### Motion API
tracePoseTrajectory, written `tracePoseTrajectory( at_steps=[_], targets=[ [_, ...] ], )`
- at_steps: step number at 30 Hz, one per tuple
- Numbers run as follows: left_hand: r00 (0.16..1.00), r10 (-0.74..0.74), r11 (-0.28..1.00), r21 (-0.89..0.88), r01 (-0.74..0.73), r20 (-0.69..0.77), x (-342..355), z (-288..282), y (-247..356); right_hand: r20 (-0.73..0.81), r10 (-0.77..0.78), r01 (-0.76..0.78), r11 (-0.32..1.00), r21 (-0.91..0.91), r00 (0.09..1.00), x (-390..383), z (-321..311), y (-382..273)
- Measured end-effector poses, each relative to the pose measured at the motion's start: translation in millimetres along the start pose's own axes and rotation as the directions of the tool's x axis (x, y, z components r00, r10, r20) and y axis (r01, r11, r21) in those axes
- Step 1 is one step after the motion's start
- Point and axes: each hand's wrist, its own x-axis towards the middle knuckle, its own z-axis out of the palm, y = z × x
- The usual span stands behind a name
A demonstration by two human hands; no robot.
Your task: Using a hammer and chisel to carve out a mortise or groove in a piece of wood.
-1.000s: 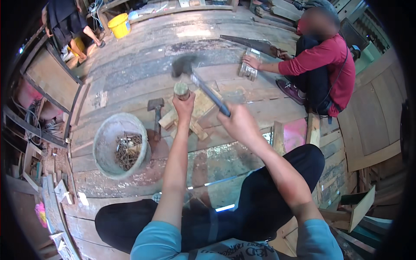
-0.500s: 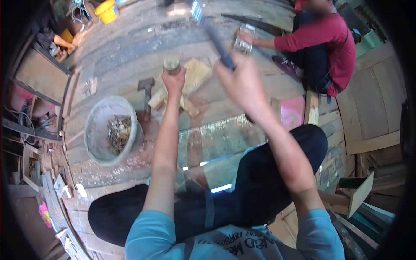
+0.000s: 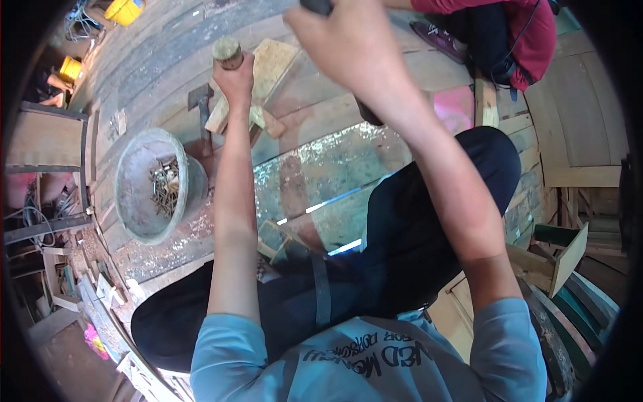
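My left hand [image 3: 236, 82] is closed around a short, round wooden piece [image 3: 226, 50] with a worn, greenish top, held upright; its lower end is hidden. Below and beside that hand lie a flat wooden board [image 3: 274, 61] and a shorter wood block [image 3: 216, 115]. My right hand [image 3: 355, 43] is raised at the top of the view, closed on the dark handle [image 3: 317, 5] of a hammer whose head is out of the picture. Left of my left forearm, a hammer [image 3: 203, 100] lies on the planks.
A grey bucket [image 3: 191, 201] holding many nails stands at left. A person in a red top [image 3: 532, 47] sits at upper right. Yellow buckets [image 3: 125, 11] are at far left, a wooden frame [image 3: 50, 137] nearer. Loose boards [image 3: 569, 258] lean at right.
My view has tilted down, so the floor things sit higher. The hammer head, seen raised earlier, is now out of view. Both hands keep their holds.
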Motion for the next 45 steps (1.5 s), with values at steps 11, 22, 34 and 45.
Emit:
tracePoseTrajectory(
  at_steps=[11, 22, 34, 45],
  targets=[
    [0.999, 0.010, 0.998, -0.055, -0.012, -0.044, 6, -19, -48, 0.054, 0.063, -0.068, 0.995, 0.077, 0.997, 12, -11, -16],
    [0.993, 0.069, 0.992, -0.098, -0.078, -0.099, 6, -17, -35, 0.335, 0.356, -0.396, 0.916, 0.058, 0.872, 30, -26, -60],
    [0.992, 0.064, 0.994, -0.079, -0.072, -0.105, -4, -27, -30, 0.524, 0.364, -0.284, 0.931, -0.228, 0.770, -40, 43, 20],
    [0.997, -0.017, 0.997, -0.071, 0.011, -0.074, 4, -22, -23, 0.404, 0.322, -0.258, 0.944, -0.205, 0.856, -39, 48, 25]
  ],
)
